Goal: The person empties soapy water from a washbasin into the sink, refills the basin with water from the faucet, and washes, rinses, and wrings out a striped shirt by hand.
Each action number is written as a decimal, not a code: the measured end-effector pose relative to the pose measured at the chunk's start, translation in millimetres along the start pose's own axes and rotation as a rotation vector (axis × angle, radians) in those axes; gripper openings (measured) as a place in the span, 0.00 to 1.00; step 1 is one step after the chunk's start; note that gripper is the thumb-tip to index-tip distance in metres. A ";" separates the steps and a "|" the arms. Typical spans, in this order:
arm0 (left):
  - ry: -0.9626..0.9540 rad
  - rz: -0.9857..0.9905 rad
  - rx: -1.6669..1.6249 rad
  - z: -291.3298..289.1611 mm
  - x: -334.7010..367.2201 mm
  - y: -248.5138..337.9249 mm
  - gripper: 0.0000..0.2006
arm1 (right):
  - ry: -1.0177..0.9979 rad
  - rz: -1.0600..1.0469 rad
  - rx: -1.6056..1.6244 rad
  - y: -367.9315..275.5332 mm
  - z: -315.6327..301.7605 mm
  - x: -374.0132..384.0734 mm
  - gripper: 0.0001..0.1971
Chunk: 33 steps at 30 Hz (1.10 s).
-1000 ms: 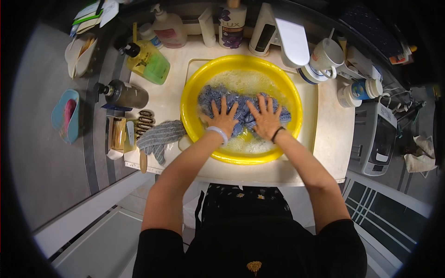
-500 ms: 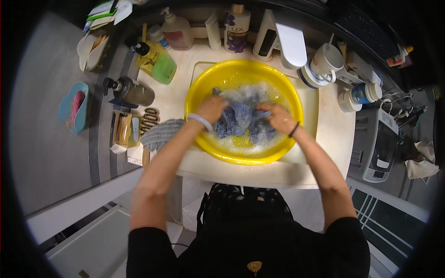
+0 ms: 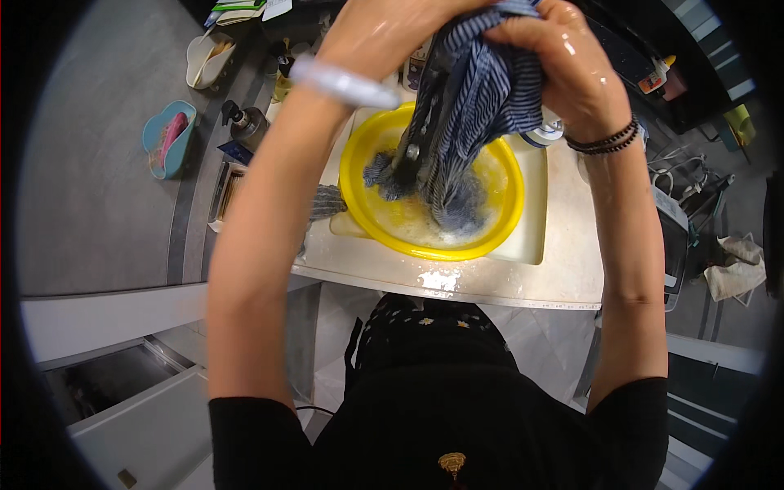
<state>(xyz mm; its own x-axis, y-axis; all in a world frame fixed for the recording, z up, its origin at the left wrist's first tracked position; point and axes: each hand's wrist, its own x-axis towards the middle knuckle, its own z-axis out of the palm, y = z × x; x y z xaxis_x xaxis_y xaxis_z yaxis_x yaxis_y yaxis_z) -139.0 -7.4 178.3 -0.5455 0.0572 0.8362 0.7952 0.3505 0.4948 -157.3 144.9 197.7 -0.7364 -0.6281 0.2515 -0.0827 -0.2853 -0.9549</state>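
Note:
A wet blue-and-white striped shirt point(image 3: 490, 90) hangs from both my raised hands, with what look like round buttons along one edge. Its lower end rests in the suds of a yellow basin point(image 3: 351, 175). My left hand point(image 3: 400, 28), above a pale bangle, grips the cloth at the top; its fingertips are hidden behind the fabric and the frame's edge. My right hand point(image 3: 572, 61), wet and closed, pinches the bunched fabric between thumb and fingers. A grey striped cloth point(image 3: 327, 202) lies beside the basin's left rim, partly behind my left forearm.
The basin sits in a sink point(image 3: 533, 237) set into a pale, wet-fronted counter point(image 3: 441, 282). A dark pump bottle point(image 3: 245, 124) stands left. Further left are a blue holder point(image 3: 169, 139) and a white holder point(image 3: 211, 61). A beige cloth point(image 3: 735, 268) hangs far right.
Both hands have risen from the basin, drawing the striped shirt up out of the soapy water. Before, the hands were low in the basin with the cloth in the suds.

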 end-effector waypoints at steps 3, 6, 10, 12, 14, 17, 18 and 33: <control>-0.084 -0.100 -0.069 -8.1 -69.6 -17.2 0.58 | 0.010 -0.013 0.029 -35.2 12.7 -4.0 0.08; -0.205 -0.580 -0.120 44.6 -127.5 -23.3 0.60 | -0.118 -0.202 0.045 -65.2 3.0 13.0 0.07; -0.101 -0.708 -0.090 72.9 -165.0 -58.9 0.46 | 0.214 -0.300 -0.057 -71.8 -6.5 -37.6 0.15; -0.164 -0.818 -0.197 77.4 -181.7 -81.5 0.37 | 0.253 -0.457 -0.110 -53.4 -54.4 -71.7 0.26; -0.195 -1.025 -0.120 58.4 -204.7 -100.3 0.24 | 0.413 -0.064 -0.172 -1.0 -87.4 -87.8 0.19; -0.237 -1.123 0.094 37.6 -238.8 -129.5 0.18 | 0.573 0.424 -0.210 106.1 -116.9 -110.3 0.22; -0.302 -1.145 0.150 39.5 -245.7 -137.0 0.17 | 0.579 0.430 -0.267 145.2 -121.7 -112.6 0.27; -1.332 -0.835 0.885 97.5 -283.6 -170.7 0.21 | -0.703 0.793 -1.370 367.8 -96.6 -90.6 0.21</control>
<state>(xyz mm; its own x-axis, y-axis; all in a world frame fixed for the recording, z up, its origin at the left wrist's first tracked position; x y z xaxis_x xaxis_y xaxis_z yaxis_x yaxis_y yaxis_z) -145.9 7.7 -166.3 -0.8646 0.0998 -0.4924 0.1098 0.9939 0.0086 -185.8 166.8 -191.5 -0.4980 -0.5764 -0.6479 -0.6134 0.7623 -0.2066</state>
